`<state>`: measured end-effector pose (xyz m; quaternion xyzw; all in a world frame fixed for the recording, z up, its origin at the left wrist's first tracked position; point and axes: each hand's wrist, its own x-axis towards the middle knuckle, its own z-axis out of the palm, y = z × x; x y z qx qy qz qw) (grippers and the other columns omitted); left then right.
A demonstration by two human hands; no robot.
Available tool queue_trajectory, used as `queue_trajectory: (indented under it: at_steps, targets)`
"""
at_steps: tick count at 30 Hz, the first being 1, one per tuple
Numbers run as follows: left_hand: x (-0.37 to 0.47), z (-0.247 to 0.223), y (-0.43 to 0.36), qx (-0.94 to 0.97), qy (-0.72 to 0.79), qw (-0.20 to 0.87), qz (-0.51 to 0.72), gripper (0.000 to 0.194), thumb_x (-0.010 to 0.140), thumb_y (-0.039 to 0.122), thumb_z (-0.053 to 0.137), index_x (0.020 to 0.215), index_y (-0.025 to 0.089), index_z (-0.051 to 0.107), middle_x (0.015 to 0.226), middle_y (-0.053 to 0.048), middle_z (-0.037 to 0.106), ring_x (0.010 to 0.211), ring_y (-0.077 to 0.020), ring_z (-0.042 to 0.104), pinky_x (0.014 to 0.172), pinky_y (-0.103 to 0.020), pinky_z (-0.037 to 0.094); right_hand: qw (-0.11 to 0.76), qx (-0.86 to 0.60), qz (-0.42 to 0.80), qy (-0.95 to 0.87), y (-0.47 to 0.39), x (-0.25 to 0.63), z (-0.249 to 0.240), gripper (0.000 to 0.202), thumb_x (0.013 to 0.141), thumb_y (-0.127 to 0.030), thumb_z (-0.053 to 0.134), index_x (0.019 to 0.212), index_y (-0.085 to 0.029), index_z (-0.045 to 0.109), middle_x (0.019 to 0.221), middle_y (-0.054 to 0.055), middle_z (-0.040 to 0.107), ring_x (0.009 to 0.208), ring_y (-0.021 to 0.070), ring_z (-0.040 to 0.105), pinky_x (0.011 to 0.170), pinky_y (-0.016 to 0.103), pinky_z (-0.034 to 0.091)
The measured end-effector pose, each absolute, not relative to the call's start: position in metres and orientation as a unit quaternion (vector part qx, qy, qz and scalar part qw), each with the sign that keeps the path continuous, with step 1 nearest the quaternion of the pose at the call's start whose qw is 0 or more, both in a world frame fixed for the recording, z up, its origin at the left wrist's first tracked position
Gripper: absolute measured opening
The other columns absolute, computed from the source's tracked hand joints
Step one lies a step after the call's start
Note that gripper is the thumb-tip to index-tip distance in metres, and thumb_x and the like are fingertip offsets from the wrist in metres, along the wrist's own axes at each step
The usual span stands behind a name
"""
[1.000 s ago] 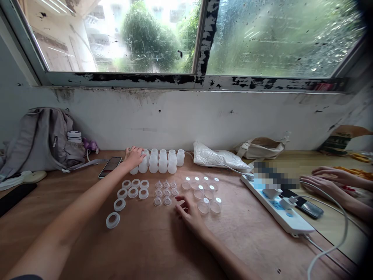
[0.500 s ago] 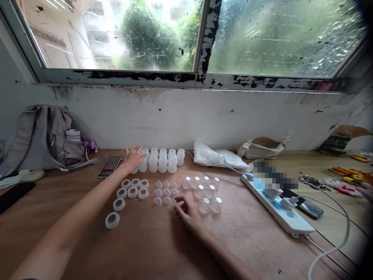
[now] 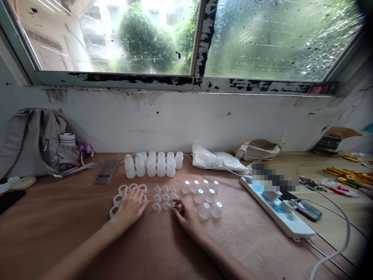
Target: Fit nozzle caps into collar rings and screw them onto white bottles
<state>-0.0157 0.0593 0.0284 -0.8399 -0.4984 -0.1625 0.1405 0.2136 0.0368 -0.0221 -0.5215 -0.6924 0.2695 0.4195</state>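
Observation:
My left hand lies over the group of white rings, its fingers apart and nothing seen in it; it covers some of the rings. My right hand rests on the table, fingers loosely curled and apart, between the small clear nipple-like pieces and the round transparent caps with white dots. Its fingertips are close to the small pieces. Behind these groups, frosted white bottles stand upright in rows.
A white power strip with plugs and cables lies right. A silver pouch, a beige bag and a backpack sit along the wall. Another person's hand shows at the far right edge.
My left hand has moved from the leftmost bottles toward me, down to the white rings. My right hand stays nearly where it was. The view has shifted slightly.

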Motion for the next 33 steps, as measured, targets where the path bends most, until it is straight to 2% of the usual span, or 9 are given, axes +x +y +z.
queue_trajectory:
  at_steps: [4,8,12,18,21,24,28,30,33]
  targets:
    - [-0.024,0.003,0.044,-0.847,-0.491,0.108,-0.171,0.023,0.081,0.023,0.042,0.097,0.019,0.058,0.097,-0.010,0.064,0.092,-0.0263,0.055,0.087,-0.043,0.033,0.415,-0.518,0.233,-0.711,0.045,0.208,-0.029,0.028,0.075,-0.017,0.050,0.102,-0.020,0.052,0.082,0.004,0.059,0.069,0.0163,0.055,0.066,0.030,0.048]
    - [-0.023,-0.001,0.045,-0.853,-0.479,0.079,-0.192,0.025,0.082,0.017,0.040,0.100,0.021,0.057,0.097,-0.007,0.064,0.092,-0.0235,0.056,0.088,-0.040,0.034,0.402,-0.521,0.188,-0.729,0.049,0.203,-0.033,0.029,0.075,-0.015,0.051,0.104,-0.020,0.054,0.088,0.006,0.058,0.079,0.0190,0.055,0.072,0.033,0.047]
    - [-0.015,0.001,0.044,-0.835,-0.509,0.084,-0.191,0.031,0.080,0.022,0.044,0.110,0.018,0.053,0.112,-0.011,0.058,0.102,-0.0276,0.051,0.088,-0.044,0.034,0.379,-0.523,0.171,-0.744,0.048,0.199,-0.032,0.027,0.076,-0.014,0.049,0.101,-0.021,0.057,0.089,0.007,0.057,0.075,0.0182,0.056,0.069,0.032,0.048]
    - [-0.011,-0.006,0.043,-0.819,-0.527,0.048,-0.222,0.034,0.081,0.022,0.043,0.115,0.019,0.051,0.106,-0.010,0.059,0.097,-0.0265,0.054,0.085,-0.044,0.038,0.361,-0.531,0.168,-0.748,0.043,0.198,-0.025,0.017,0.076,-0.016,0.052,0.091,-0.021,0.058,0.090,0.006,0.058,0.074,0.0173,0.056,0.065,0.029,0.046]
    - [-0.007,-0.006,0.039,-0.805,-0.518,-0.029,-0.288,0.035,0.080,0.027,0.048,0.114,0.023,0.050,0.105,-0.008,0.056,0.098,-0.0242,0.054,0.085,-0.040,0.042,0.377,-0.531,0.195,-0.733,0.040,0.200,-0.019,0.011,0.074,-0.018,0.054,0.085,-0.020,0.055,0.084,0.004,0.059,0.071,0.0164,0.055,0.065,0.028,0.046]
    - [0.000,-0.003,0.031,-0.779,-0.495,-0.145,-0.357,0.030,0.078,0.026,0.052,0.108,0.024,0.050,0.108,-0.006,0.053,0.102,-0.0211,0.053,0.086,-0.034,0.046,0.395,-0.527,0.246,-0.711,0.038,0.202,-0.013,0.012,0.075,-0.021,0.053,0.088,-0.020,0.052,0.081,0.002,0.060,0.059,0.0126,0.053,0.059,0.026,0.045]
    - [0.009,-0.001,0.022,-0.736,-0.475,-0.289,-0.386,0.029,0.075,0.023,0.057,0.102,0.024,0.048,0.104,-0.004,0.055,0.093,-0.0181,0.058,0.082,-0.033,0.051,0.430,-0.503,0.278,-0.695,0.035,0.203,-0.015,0.015,0.075,-0.019,0.051,0.090,-0.021,0.050,0.084,0.001,0.059,0.053,0.0098,0.051,0.051,0.023,0.044]
    - [0.011,-0.003,0.020,-0.725,-0.470,-0.324,-0.384,0.031,0.073,0.022,0.059,0.102,0.024,0.048,0.101,-0.004,0.057,0.089,-0.0175,0.060,0.082,-0.035,0.051,0.438,-0.496,0.266,-0.701,0.031,0.201,-0.016,0.016,0.076,-0.017,0.049,0.091,-0.021,0.051,0.080,0.001,0.058,0.055,0.0104,0.052,0.053,0.023,0.045]
    - [0.012,-0.009,0.018,-0.727,-0.456,-0.336,-0.388,0.037,0.071,0.021,0.061,0.105,0.024,0.048,0.104,-0.004,0.057,0.094,-0.0184,0.058,0.086,-0.036,0.050,0.430,-0.481,0.261,-0.718,0.023,0.195,-0.015,0.016,0.076,-0.015,0.048,0.091,-0.021,0.053,0.072,0.000,0.057,0.057,0.0115,0.053,0.055,0.024,0.046]
